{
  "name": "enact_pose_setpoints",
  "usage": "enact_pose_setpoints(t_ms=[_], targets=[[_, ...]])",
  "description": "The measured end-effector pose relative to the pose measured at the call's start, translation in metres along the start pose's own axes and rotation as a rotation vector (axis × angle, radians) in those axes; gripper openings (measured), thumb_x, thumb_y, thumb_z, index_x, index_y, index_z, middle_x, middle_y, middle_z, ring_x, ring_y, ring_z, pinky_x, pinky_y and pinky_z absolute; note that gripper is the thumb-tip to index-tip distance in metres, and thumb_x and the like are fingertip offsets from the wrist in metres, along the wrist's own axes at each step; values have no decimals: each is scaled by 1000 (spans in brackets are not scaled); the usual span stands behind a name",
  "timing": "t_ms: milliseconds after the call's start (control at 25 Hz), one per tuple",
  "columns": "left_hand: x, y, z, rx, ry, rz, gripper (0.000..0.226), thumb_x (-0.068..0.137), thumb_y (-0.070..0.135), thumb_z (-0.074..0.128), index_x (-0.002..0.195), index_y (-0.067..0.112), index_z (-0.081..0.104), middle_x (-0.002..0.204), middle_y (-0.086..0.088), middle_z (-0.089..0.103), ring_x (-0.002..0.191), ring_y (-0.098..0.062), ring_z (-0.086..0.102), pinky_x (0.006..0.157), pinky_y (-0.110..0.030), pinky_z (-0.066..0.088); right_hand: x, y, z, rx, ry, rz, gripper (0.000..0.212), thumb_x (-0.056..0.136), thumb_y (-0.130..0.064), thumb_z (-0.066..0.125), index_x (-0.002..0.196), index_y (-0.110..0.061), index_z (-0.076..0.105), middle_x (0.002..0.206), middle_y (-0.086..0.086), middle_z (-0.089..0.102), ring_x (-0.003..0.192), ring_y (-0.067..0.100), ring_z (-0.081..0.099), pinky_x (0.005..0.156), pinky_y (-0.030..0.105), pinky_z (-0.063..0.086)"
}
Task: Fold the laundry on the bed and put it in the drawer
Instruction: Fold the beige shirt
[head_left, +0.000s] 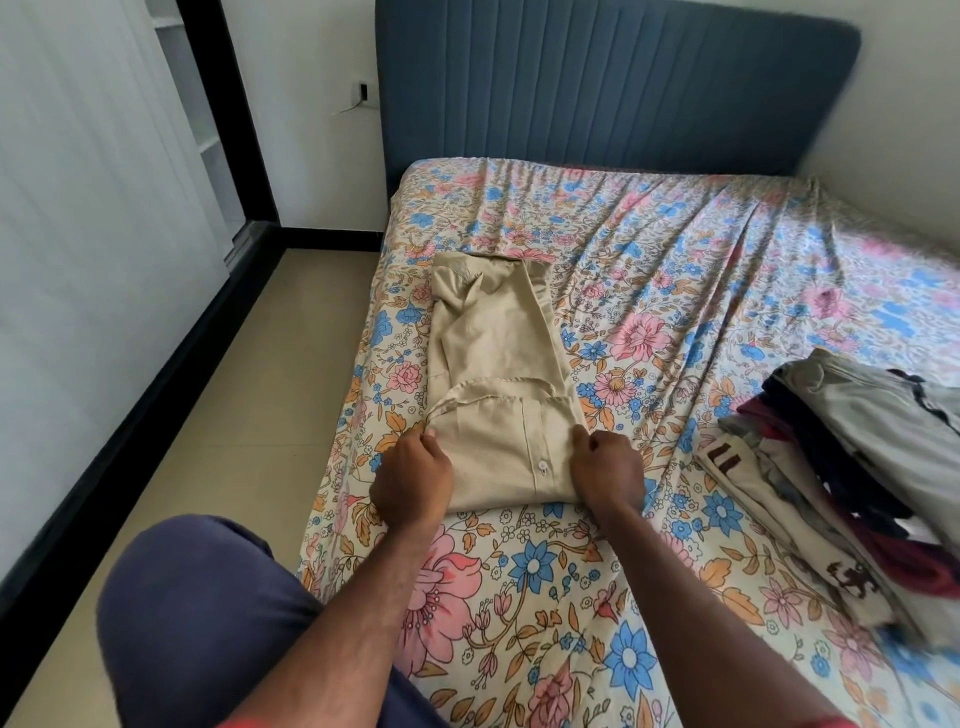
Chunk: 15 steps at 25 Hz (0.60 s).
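A beige button shirt (493, 364) lies lengthwise on the floral bed sheet (675, 270), its sides folded in and its collar toward the headboard. The near hem end is doubled over. My left hand (413, 478) pinches the left corner of that near fold. My right hand (608, 470) pinches the right corner, fingers curled into the cloth. A white button shows between the two hands. No drawer is in view.
A pile of mixed clothes (852, 467) lies on the bed at the right. A blue padded headboard (613, 88) stands behind. Tiled floor (234, 415) and a white wardrobe door (88, 234) run along the left. My knee in blue trousers (208, 613) is by the bed edge.
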<state>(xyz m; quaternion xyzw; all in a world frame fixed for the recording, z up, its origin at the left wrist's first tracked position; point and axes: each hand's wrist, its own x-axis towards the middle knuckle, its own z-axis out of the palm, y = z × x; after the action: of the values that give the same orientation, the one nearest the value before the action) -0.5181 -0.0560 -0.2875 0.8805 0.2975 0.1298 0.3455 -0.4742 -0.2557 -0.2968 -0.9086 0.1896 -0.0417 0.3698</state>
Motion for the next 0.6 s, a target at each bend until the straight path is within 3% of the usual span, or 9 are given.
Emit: enact_pose_setpoints(t_ms=[80, 160, 240, 320, 400, 480, 520, 600], targets=[[7, -6, -2, 0, -25, -14, 33, 104, 40, 50, 106, 12, 68, 89, -6, 71, 71, -20, 57, 63, -30, 41, -2, -1, 0, 31, 58, 39, 38, 102, -46, 55, 91, -12, 71, 79, 1, 67, 68, 18, 62, 63, 27, 46], [8, -13, -7, -113, 46, 36, 26, 100, 35, 60, 98, 10, 65, 86, -6, 71, 67, -17, 56, 54, -24, 38, -6, 3, -5, 240, 154, 77, 27, 99, -38, 61, 98, -13, 70, 90, 1, 69, 77, 16, 63, 70, 31, 51], [6, -20, -10, -152, 152, 288, 13, 97, 25, 63, 95, 12, 61, 87, -3, 65, 71, -15, 55, 53, -23, 38, -13, 5, -14, 453, 229, 16, 11, 99, -25, 64, 102, -15, 67, 98, 0, 68, 87, 17, 65, 77, 34, 56], [4, -26, -4, -98, 149, 605, 8, 96, 21, 58, 97, 14, 62, 95, 0, 60, 80, -15, 56, 67, -32, 49, -16, 4, -19, 327, 262, -263, 13, 97, -9, 62, 107, -18, 65, 108, -3, 66, 94, 16, 65, 82, 32, 52], [5, -28, 3, -5, 1, 740, 23, 101, 33, 47, 111, 20, 64, 110, 3, 59, 96, -15, 57, 85, -39, 46, -15, 0, -18, 75, 233, -630, 27, 94, 0, 57, 110, -19, 68, 119, -3, 67, 101, 14, 63, 89, 35, 44], [11, -28, 5, 169, -156, 707, 47, 102, 51, 30, 138, 29, 51, 139, 7, 49, 125, -14, 49, 96, -40, 36, -5, -4, -13, -134, 57, -855, 32, 97, -12, 49, 120, -25, 68, 135, -6, 64, 118, 15, 62, 102, 42, 37], [16, -29, 7, 260, -221, 663, 56, 102, 58, 25, 150, 32, 38, 155, 9, 35, 140, -12, 37, 103, -44, 30, 4, -3, -12, -250, -71, -863, 37, 103, -25, 41, 133, -33, 61, 148, -9, 55, 132, 13, 54, 113, 46, 30], [27, -31, 8, 386, -347, 571, 71, 100, 67, 19, 161, 34, 5, 169, 13, -2, 153, -7, 8, 117, -55, 15, 23, 5, -10, -465, -302, -744, 50, 108, -53, 15, 156, -47, 27, 167, -18, 19, 154, 8, 20, 124, 55, 6]])
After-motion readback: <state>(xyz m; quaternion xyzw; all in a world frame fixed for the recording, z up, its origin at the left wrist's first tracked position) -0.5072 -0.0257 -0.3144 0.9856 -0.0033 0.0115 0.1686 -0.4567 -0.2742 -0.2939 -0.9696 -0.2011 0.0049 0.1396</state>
